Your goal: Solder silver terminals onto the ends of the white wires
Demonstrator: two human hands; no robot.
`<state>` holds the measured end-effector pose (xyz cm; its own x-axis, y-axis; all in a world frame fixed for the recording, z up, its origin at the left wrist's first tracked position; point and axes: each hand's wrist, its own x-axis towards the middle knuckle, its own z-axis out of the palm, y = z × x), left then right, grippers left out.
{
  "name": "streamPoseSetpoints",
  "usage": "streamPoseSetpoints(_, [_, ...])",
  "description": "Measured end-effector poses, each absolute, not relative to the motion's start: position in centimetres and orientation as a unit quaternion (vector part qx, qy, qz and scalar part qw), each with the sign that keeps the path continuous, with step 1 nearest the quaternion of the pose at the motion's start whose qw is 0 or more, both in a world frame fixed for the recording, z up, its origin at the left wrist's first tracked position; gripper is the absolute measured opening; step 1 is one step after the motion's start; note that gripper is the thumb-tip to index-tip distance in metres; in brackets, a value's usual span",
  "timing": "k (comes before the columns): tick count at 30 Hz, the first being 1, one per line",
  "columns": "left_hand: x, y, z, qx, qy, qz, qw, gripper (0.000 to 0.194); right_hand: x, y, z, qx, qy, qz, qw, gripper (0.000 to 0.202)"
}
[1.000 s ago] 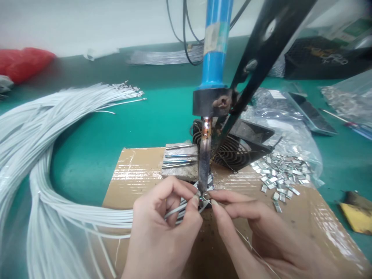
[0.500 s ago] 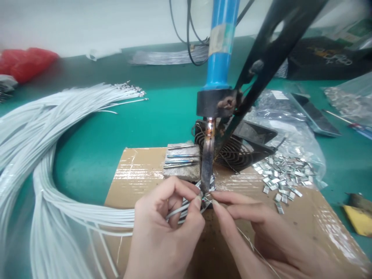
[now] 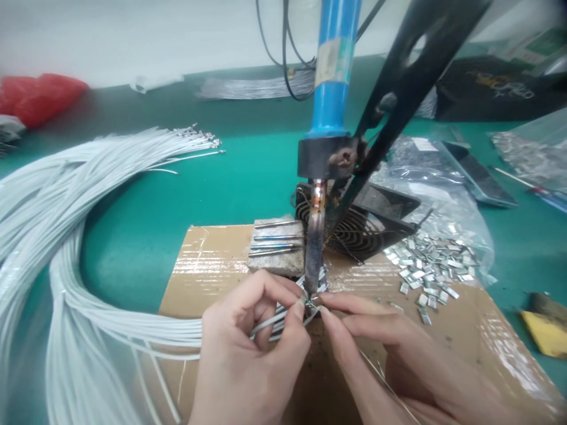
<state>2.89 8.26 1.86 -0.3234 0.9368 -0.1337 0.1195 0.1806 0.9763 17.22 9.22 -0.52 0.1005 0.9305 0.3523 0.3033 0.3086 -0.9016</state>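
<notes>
My left hand [image 3: 248, 354] pinches the ends of a few white wires [image 3: 266, 323] between thumb and forefinger, right under the dark tip of the blue-handled soldering iron [image 3: 315, 248]. My right hand [image 3: 385, 354] meets it from the right, fingertips pinched on a thin strand of solder wire [image 3: 376, 378] and touching a small metal piece at the tip. Both hands rest over a taped cardboard sheet [image 3: 208, 265]. The joint itself is hidden by my fingertips.
A big bundle of white wires [image 3: 53, 195] curves over the green bench at left. Small metal clips [image 3: 429, 265] lie heaped at right beside plastic bags. A black fan [image 3: 363, 224] and a grey block with rods [image 3: 274, 248] stand behind the iron. A black stand arm [image 3: 411, 77] slants overhead.
Hardly anything differs: my hands stay pinched at the iron's tip, and the view has shifted a little.
</notes>
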Motion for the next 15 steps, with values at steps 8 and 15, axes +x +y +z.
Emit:
streamPoseSetpoints(8, [2.7, 8.66, 1.84, 0.411, 0.653, 0.478, 0.42, 0.016, 16.77, 9.32, -0.71, -0.523, -0.586, 0.272, 0.555, 0.015])
streamPoseSetpoints(15, [2.74, 8.55, 1.73, 0.408, 0.657, 0.473, 0.421, 0.015, 17.06, 9.03, -1.14, -0.526, -0.585, 0.301, 0.54, 0.011])
